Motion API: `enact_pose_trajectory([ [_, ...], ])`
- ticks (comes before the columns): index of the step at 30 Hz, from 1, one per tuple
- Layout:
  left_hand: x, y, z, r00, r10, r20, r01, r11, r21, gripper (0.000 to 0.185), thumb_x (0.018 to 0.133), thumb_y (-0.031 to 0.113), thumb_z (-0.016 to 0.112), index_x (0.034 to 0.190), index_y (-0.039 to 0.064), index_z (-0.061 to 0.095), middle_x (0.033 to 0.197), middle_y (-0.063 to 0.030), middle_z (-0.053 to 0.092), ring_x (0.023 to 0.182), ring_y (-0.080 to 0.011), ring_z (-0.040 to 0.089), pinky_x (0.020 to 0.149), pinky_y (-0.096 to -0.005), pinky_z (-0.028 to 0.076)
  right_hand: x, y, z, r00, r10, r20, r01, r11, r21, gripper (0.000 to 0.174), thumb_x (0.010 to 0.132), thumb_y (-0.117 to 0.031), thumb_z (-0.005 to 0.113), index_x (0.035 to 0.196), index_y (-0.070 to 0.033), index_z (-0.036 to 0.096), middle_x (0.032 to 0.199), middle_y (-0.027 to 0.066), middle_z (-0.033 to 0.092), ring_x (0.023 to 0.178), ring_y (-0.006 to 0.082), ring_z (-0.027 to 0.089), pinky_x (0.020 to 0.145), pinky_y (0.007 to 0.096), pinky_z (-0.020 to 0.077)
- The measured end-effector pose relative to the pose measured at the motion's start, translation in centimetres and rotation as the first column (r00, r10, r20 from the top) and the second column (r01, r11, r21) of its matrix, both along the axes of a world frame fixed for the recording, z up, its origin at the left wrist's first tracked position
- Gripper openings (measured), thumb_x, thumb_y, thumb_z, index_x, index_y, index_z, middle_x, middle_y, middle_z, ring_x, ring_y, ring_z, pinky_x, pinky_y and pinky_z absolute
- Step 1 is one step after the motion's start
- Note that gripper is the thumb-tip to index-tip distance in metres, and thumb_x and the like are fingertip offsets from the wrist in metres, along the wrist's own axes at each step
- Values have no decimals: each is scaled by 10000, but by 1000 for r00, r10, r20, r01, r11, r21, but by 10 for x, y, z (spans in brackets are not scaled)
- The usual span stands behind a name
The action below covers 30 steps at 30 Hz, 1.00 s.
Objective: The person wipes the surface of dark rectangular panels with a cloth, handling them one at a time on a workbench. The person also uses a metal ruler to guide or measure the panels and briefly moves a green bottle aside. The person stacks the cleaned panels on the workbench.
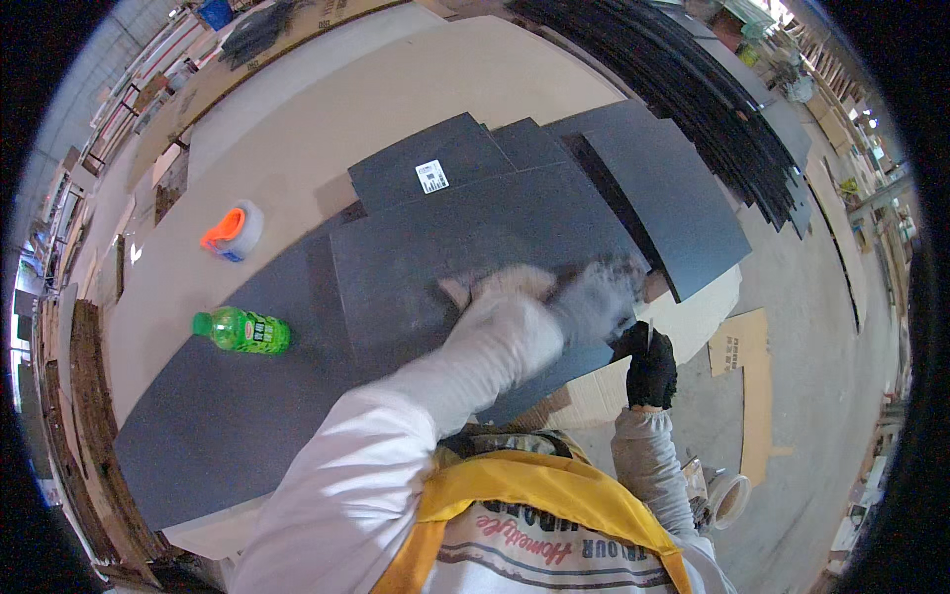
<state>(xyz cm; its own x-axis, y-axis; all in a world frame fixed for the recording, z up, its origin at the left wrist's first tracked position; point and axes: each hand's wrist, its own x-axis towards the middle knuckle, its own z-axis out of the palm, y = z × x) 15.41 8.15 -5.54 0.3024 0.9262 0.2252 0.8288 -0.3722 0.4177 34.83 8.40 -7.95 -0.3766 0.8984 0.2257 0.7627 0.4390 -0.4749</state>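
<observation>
My left hand [512, 284], blurred by motion, is over the upper dark grey panel [445, 237]; its grip cannot be made out. A blurred greyish patch, perhaps a cloth, lies just right of it. In a black glove, my right hand [652, 367] is closed around a thin light-coloured object [650, 334] beside the panel's near right corner. Further dark panels lie under and beyond it, one with a white label [432, 177] bearing writing. Another dark panel [675, 200] rests at the right, slightly apart.
A green plastic bottle [249, 331] lies on its side on the large dark sheet [245, 438]. Beyond it is an orange and clear tape-like roll [236, 230] on a beige board [297, 171]. Black strips [668, 82] are stacked at upper right; cardboard [753, 401] and a bucket [731, 501] are on the floor.
</observation>
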Motion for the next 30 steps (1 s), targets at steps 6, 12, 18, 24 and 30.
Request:
enact_pose_trajectory([
  [6,-38,-179,-2,985,174,15,-174,984,-32,442,750,215,652,1174,113,579,1355,-138,430,1241,-335,402,1020,-481,332,1,1,11,990,108,-95,-109,994,-3,105,886,-87,516,831,-84,605,758,118,584,719,299,570,594,384,441],
  [12,-201,-154,-10,403,887,-224,-846,455,279,421,868,243,553,1259,90,521,1349,-162,424,1235,-372,399,983,-463,369,4,6,17,957,137,-256,-156,986,-53,182,916,-143,498,786,-76,606,712,113,585,677,297,560,617,363,436],
  [18,-120,7,-6,639,728,-248,-722,679,134,438,815,382,560,1182,142,573,1265,-108,489,1168,-328,445,927,-489,381,8,5,8,989,20,-149,-39,992,-123,281,926,-313,518,828,-95,666,736,157,583,724,333,602,614,403,451],
  [24,9,-100,-4,992,122,-28,-120,990,75,464,777,306,624,1206,139,562,1371,-136,414,1282,-345,364,1006,-492,326,18,16,8,952,169,-255,-204,972,-118,266,943,-276,481,851,-104,661,764,154,605,704,330,596,652,376,460],
  [30,-170,-237,-25,423,906,10,-905,422,46,351,827,199,611,1153,73,577,1325,-173,467,1220,-363,430,1015,-432,353,7,39,8,844,-70,-531,-341,695,-634,321,935,-331,534,904,-33,648,772,51,655,695,145,603,678,273,467],
])
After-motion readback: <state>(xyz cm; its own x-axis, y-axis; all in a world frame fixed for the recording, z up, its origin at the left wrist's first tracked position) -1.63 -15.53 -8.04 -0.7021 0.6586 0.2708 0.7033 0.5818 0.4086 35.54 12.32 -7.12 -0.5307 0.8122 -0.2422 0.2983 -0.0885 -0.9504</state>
